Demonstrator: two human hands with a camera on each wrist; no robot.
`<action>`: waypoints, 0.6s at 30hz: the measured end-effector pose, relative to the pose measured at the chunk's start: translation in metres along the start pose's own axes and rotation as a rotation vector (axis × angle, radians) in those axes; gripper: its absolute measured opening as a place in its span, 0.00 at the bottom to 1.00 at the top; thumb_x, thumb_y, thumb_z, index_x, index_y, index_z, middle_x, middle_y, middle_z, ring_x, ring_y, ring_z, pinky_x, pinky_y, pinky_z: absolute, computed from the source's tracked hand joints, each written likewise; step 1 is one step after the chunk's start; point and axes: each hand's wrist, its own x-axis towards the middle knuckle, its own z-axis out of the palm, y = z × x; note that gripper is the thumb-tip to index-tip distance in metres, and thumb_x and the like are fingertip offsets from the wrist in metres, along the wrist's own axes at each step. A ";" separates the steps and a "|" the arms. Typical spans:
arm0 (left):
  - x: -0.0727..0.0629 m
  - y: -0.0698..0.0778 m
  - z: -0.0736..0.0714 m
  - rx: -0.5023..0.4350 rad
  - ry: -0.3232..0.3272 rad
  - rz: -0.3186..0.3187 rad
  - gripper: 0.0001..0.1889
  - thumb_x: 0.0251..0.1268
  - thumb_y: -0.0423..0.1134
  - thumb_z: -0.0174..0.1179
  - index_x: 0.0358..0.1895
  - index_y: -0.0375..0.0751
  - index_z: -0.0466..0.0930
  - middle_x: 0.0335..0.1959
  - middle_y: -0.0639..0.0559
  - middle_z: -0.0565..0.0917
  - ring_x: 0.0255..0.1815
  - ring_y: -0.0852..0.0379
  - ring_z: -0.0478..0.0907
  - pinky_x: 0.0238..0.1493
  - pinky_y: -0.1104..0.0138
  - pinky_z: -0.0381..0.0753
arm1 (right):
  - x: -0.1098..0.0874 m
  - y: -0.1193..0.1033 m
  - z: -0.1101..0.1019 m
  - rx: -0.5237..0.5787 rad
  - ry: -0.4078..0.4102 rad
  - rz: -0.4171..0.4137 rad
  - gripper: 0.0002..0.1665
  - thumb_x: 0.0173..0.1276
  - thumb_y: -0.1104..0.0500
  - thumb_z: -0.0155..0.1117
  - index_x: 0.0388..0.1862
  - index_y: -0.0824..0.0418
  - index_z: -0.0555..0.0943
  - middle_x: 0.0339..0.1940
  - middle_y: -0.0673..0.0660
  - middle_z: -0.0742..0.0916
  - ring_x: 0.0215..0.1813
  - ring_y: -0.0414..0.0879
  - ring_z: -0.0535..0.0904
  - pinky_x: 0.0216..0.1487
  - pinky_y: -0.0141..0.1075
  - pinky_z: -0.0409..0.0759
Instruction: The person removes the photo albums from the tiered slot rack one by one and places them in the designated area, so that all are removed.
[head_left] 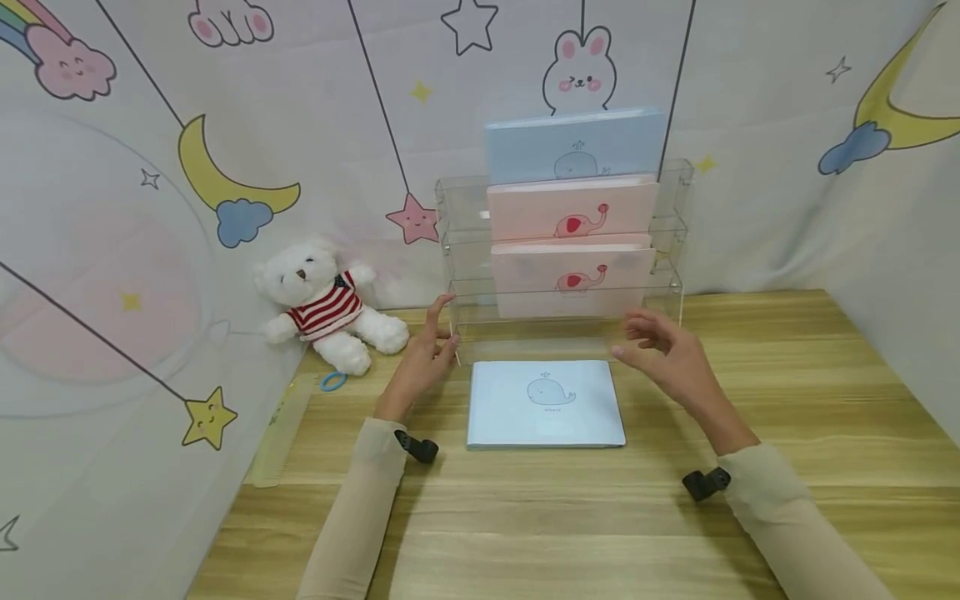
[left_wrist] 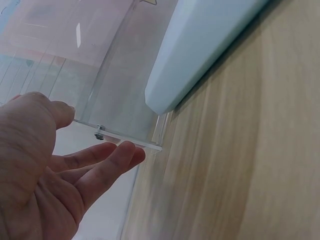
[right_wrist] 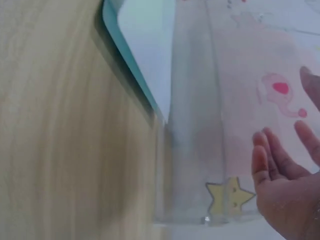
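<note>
In the head view, we see a clear rack (head_left: 540, 337) on the worktop (head_left: 555, 533). A light-blue whale booklet (head_left: 525, 152) stands at the rack's back, with pink elephant booklets (head_left: 525, 275) in its tiers ahead. A white whale booklet (head_left: 502, 408) lies flat just before the rack. The left hand (head_left: 418, 360) touches the rack's left side; the right hand (head_left: 670, 354) hangs near its front right, fingers loosely bent. In the left wrist view, we see relaxed fingers against the rack's side panel, apart from the thumb. In the right wrist view, we see fingers parted beside the rack; we cannot tell whether they touch it.
</note>
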 end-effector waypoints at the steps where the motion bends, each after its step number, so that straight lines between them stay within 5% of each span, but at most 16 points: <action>1: 0.000 0.000 0.000 0.000 -0.001 0.000 0.38 0.88 0.40 0.51 0.85 0.76 0.41 0.55 0.33 0.89 0.37 0.42 0.93 0.44 0.52 0.89 | 0.001 -0.001 -0.002 0.002 0.007 -0.015 0.36 0.74 0.50 0.75 0.77 0.55 0.76 0.68 0.65 0.86 0.61 0.44 0.83 0.60 0.22 0.78; 6: 0.000 -0.001 0.000 0.006 0.000 0.000 0.38 0.88 0.41 0.51 0.85 0.76 0.42 0.56 0.33 0.89 0.38 0.43 0.93 0.44 0.52 0.89 | 0.006 -0.007 -0.011 -0.009 0.038 -0.068 0.40 0.72 0.54 0.77 0.80 0.54 0.73 0.72 0.64 0.84 0.70 0.54 0.79 0.63 0.21 0.74; 18: 0.000 -0.003 0.002 0.000 0.011 0.026 0.38 0.88 0.40 0.52 0.86 0.73 0.43 0.55 0.32 0.89 0.38 0.43 0.93 0.45 0.52 0.90 | 0.020 -0.022 -0.029 -0.018 0.125 -0.092 0.44 0.71 0.56 0.78 0.82 0.57 0.69 0.78 0.63 0.78 0.72 0.47 0.76 0.67 0.27 0.72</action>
